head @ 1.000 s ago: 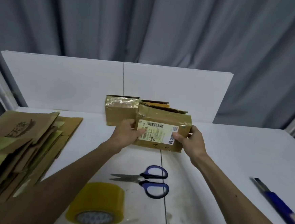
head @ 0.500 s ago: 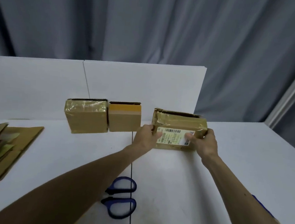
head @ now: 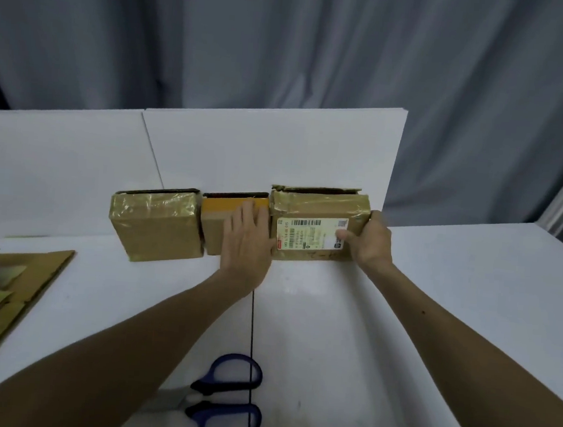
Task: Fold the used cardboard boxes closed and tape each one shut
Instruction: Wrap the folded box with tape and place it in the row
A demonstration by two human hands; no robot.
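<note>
While upright, box (head: 307, 237) in R grip (head: 372, 244)

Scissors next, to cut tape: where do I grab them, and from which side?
Take the scissors by the blue handle loops, coming from the right. They lie flat on the table with the loops at the right end, uncovered. The blades point left and run under the left forearm, so that end is covered.
</note>
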